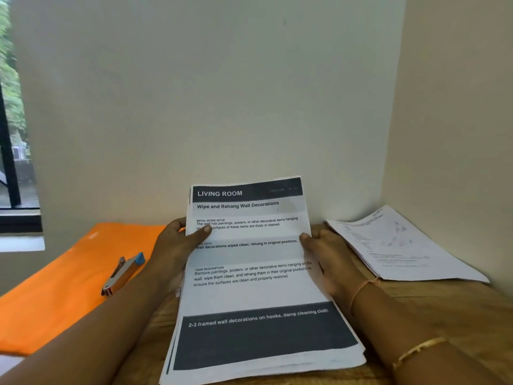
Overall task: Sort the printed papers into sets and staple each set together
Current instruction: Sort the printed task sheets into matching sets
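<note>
A thick stack of printed papers (258,290) stands tilted in front of me, its top sheet headed "LIVING ROOM". My left hand (177,248) grips the stack's left edge, thumb lying across the print. My right hand (324,254) grips the right edge, thumb on the page. A metal stapler with a blue end (123,273) lies on an orange folder (63,287) to the left, apart from both hands. A second, thinner set of papers (402,248) lies flat at the right, by the wall corner.
The wooden table (444,309) meets a pale wall at the back and another on the right. A window (14,134) is at the far left. The orange folder covers the table's left part.
</note>
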### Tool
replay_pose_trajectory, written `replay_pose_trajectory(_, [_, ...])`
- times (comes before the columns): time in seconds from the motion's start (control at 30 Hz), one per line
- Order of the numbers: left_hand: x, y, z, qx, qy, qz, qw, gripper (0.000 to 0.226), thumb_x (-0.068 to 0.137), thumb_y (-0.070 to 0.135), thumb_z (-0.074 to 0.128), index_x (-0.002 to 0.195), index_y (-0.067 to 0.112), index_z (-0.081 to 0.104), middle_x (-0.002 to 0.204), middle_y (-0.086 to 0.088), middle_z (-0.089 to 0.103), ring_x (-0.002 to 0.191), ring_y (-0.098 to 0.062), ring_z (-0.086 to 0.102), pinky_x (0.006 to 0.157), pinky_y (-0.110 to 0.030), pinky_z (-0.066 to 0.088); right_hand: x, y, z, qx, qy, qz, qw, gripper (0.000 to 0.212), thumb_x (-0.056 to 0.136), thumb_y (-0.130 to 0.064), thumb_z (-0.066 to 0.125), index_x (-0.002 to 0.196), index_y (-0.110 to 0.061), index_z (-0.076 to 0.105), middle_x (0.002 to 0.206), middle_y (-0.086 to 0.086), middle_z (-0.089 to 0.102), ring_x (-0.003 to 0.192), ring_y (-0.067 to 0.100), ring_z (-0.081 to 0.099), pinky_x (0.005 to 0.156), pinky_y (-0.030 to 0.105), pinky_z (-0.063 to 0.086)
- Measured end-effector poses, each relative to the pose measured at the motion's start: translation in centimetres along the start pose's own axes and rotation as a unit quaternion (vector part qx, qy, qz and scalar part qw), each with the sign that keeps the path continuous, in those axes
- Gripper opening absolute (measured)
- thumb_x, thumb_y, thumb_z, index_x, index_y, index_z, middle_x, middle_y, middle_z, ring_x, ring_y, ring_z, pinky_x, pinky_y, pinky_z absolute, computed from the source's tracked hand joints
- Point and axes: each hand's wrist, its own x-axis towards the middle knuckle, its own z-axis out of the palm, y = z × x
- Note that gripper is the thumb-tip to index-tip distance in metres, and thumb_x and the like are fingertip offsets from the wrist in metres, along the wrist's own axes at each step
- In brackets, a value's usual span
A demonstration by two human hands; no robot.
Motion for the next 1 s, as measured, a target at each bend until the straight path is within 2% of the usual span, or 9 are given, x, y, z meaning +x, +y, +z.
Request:
replay_pose_trajectory(0.1, [-0.1, 0.0, 0.0, -0.034, -0.016, -0.027, 0.999, 0.014, 0.087, 0.009, 0.061, 0.100, 0.011, 0.058, 0.091, -0.010, 0.069, 0.064, -0.022, 0.070, 0.051, -0.035, 0.058, -0.3, -0.3, 0.0, 0.034, 0.004, -0.007, 0.999, 0.022, 0.093, -0.001, 0.053, 0.073, -0.008, 0.054, 0.082, 0.015, 0.067, 0.074, 0.027, 0.063, 0.082, 0.045, 0.052])
replay_pose_trajectory(0.2, [-0.2, -0.1, -0.1, -0.059, -0.046, -0.054, 0.996, 0.009, 0.093, 0.015, 0.053, 0.098, 0.011, 0.059, 0.093, -0.012, 0.069, 0.070, -0.024, 0.069, 0.050, -0.033, 0.057, -0.7, -0.6, 0.0, 0.061, 0.005, -0.008, 0.998, 0.009, 0.095, 0.000, 0.049, 0.094, 0.002, 0.058, 0.096, 0.021, 0.068, 0.085, 0.034, 0.066, 0.083, 0.045, 0.054])
replay_pose_trajectory(0.3, [-0.3, -0.3, 0.0, -0.058, -0.090, -0.097, 0.990, 0.017, 0.096, 0.021, 0.049, 0.103, 0.014, 0.061, 0.092, -0.012, 0.073, 0.072, -0.026, 0.072, 0.053, -0.035, 0.058, -0.7, -0.7, -0.2, 0.081, 0.021, -0.006, 0.996, 0.019, 0.095, -0.001, 0.048, 0.110, 0.008, 0.057, 0.107, 0.023, 0.067, 0.102, 0.040, 0.063, 0.092, 0.052, 0.050])
replay_pose_trajectory(0.5, [-0.2, -0.7, 0.0, -0.050, -0.087, -0.163, 0.982, 0.027, 0.094, 0.033, 0.050, 0.112, 0.015, 0.061, 0.100, -0.016, 0.072, 0.085, -0.035, 0.069, 0.071, -0.047, 0.056, -0.4, -0.7, -0.7, 0.029, 0.051, -0.016, 0.998, 0.016, 0.095, -0.010, 0.052, 0.085, -0.006, 0.064, 0.106, 0.019, 0.068, 0.103, 0.039, 0.062, 0.095, 0.055, 0.047])
replay_pose_trajectory(0.63, [-0.4, -0.7, 0.2, -0.040, -0.086, -0.166, 0.982, 0.027, 0.097, 0.034, 0.046, 0.102, 0.014, 0.063, 0.086, -0.014, 0.074, 0.069, -0.031, 0.071, 0.058, -0.042, 0.058, 0.0, -0.7, -1.1, 0.033, 0.043, -0.009, 0.999, 0.021, 0.096, -0.008, 0.050, 0.081, -0.011, 0.064, 0.109, 0.020, 0.067, 0.104, 0.036, 0.063, 0.095, 0.050, 0.048])
replay_pose_trajectory(0.73, [-0.7, -0.4, 0.4, -0.029, -0.084, -0.165, 0.982, 0.029, 0.099, 0.033, 0.039, 0.101, 0.014, 0.061, 0.080, -0.013, 0.074, 0.063, -0.029, 0.071, 0.054, -0.040, 0.058, -0.1, -0.9, -1.5, 0.019, 0.056, -0.014, 0.998, 0.016, 0.097, -0.007, 0.049, 0.089, -0.007, 0.063, 0.099, 0.014, 0.066, 0.094, 0.032, 0.063, 0.083, 0.037, 0.052])
replay_pose_trajectory(0.8, [-0.7, 0.0, -0.1, -0.009, -0.074, -0.135, 0.988, 0.028, 0.100, 0.032, 0.039, 0.106, 0.014, 0.059, 0.086, -0.012, 0.074, 0.069, -0.030, 0.071, 0.059, -0.043, 0.058, -0.3, -1.5, -2.2, -0.073, 0.107, -0.061, 0.990, 0.016, 0.097, -0.009, 0.048, 0.095, -0.004, 0.064, 0.092, 0.010, 0.064, 0.080, 0.022, 0.059, 0.068, 0.027, 0.047])
replay_pose_trajectory(0.9, [-0.5, 0.4, -1.1, 0.130, -0.036, -0.060, 0.989, 0.047, 0.094, 0.046, 0.043, 0.130, 0.016, 0.051, 0.122, -0.009, 0.063, 0.105, -0.032, 0.062, 0.088, -0.048, 0.052, -0.2, -2.0, -4.2, -0.297, 0.155, -0.120, 0.935, 0.022, 0.098, -0.012, 0.043, 0.086, -0.005, 0.061, 0.089, 0.011, 0.060, 0.072, 0.019, 0.050, 0.059, 0.025, 0.034])
replay_pose_trajectory(1.0, [-0.7, 0.8, -1.8, 0.298, -0.018, 0.064, 0.952, 0.029, 0.100, 0.036, 0.035, 0.113, 0.021, 0.056, 0.099, 0.005, 0.064, 0.092, -0.018, 0.062, 0.074, -0.027, 0.048, 0.1, -2.5, -6.0, -0.406, 0.158, -0.112, 0.893, 0.023, 0.097, -0.010, 0.039, 0.080, -0.008, 0.054, 0.086, 0.008, 0.054, 0.077, 0.024, 0.048, 0.063, 0.028, 0.032])
